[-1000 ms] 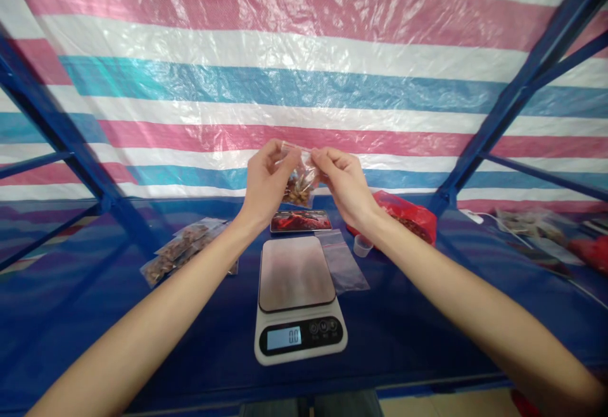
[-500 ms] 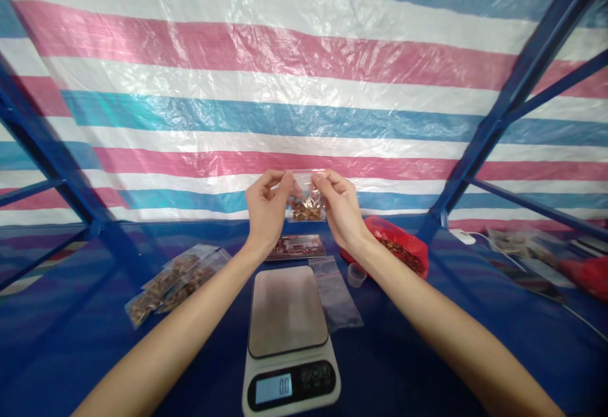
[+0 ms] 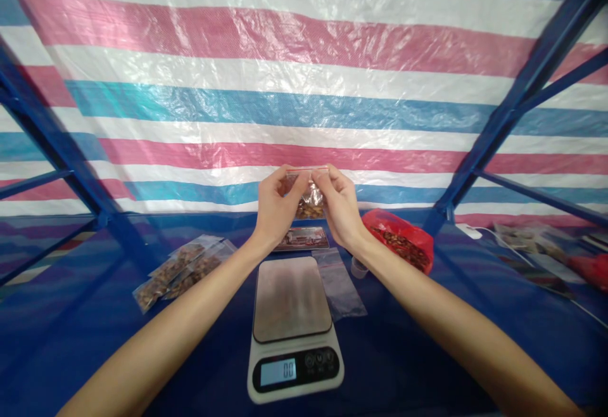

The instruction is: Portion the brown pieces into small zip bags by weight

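Note:
Both hands hold up one small clear zip bag (image 3: 311,206) with brown, dried-looking pieces in its lower part. My left hand (image 3: 281,205) pinches its upper left, and my right hand (image 3: 339,205) pinches its upper right, the thumbs close together near the top strip. Below them a kitchen scale (image 3: 294,303) has a bare metal plate and a display reading 0.0. Right of the scale lies a flat clear zip bag (image 3: 339,284). Beyond the scale is a flat printed card or box (image 3: 303,239), partly covered by my left hand.
Several filled zip bags (image 3: 185,268) overlap on the blue surface at left. A red bag (image 3: 403,239) of brown pieces stands at right, beside a small clear cup (image 3: 359,268) partly behind my forearm. A white device with a cable (image 3: 469,231) lies farther right. Blue frame bars (image 3: 503,106) flank the striped sheet.
My thumbs have moved inward, closer together along the bag's top. The camera view has shifted slightly, and the scale still reads 0.0.

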`<state>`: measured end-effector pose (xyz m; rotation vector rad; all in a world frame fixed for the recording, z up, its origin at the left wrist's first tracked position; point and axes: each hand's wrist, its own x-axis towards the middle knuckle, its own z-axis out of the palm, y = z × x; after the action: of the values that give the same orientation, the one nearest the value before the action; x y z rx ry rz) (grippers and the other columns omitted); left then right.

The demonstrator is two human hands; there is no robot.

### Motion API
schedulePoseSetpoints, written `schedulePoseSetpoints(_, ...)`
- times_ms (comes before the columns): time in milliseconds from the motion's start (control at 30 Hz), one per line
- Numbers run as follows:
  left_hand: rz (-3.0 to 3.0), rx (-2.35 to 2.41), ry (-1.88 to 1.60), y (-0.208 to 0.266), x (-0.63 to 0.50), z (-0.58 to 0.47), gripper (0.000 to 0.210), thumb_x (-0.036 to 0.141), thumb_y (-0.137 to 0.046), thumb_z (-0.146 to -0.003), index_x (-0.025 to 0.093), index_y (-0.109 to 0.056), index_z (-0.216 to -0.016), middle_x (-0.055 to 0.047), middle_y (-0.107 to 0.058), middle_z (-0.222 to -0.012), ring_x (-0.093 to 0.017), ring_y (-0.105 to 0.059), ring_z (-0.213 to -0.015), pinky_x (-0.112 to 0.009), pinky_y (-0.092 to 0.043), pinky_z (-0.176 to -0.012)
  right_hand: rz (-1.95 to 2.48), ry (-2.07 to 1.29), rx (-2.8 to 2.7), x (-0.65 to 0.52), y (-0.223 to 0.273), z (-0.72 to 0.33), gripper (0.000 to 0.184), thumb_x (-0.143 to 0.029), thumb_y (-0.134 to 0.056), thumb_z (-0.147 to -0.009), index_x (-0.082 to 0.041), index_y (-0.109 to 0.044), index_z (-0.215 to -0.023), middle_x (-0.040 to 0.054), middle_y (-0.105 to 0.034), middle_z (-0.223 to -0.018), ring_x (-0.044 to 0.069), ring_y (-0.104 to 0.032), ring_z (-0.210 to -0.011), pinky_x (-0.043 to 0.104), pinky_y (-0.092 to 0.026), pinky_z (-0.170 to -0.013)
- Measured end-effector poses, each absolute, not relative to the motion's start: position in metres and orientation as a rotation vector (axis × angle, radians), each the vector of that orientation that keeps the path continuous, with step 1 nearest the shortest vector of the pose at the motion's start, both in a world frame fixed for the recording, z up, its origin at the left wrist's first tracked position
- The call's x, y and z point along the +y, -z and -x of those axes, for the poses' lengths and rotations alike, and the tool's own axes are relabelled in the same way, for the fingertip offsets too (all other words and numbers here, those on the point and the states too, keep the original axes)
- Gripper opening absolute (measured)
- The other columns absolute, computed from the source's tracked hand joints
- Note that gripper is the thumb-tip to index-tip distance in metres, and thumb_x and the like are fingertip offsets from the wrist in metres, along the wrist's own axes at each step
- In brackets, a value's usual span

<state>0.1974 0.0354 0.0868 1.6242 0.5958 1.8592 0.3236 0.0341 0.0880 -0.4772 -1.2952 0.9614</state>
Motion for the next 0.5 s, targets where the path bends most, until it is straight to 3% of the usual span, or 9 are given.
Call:
schedulePoseSetpoints(300,-1.657,0.577,-1.822,-0.0806,0.0341,-0.1970,0.026,0.045,-0.078,-0.094,0.021,-0.068,-0.086,0.003,-0.065,-0.073,-0.012,-0.058,-0.065,-0.025,-0.045,-0.062,0.453,-0.966,-1.330,0.0353,-0.0821,-0.3235,0.029,-0.041,-0.077,-0.092,-0.025,-0.058,-0.077,-0.0061,-0.053,-0.069,0.012,-0.047,-0.063,0.027,-0.039,-0.062)
schedulePoseSetpoints(500,-1.730,0.603,-1.776,-0.0797,0.0343,-0.1955,0.028,0.045,-0.079,-0.093,0.021,-0.068,-0.083,0.003,-0.065,-0.072,-0.012,-0.056,-0.063,-0.024,-0.043,-0.059,0.485,-0.933,-1.434,0.0412,-0.0815,-0.3295,0.039,-0.047,-0.076,-0.093,-0.024,-0.055,-0.071,-0.0058,-0.051,-0.065,0.012,-0.044,-0.061,0.027,-0.036,-0.060)
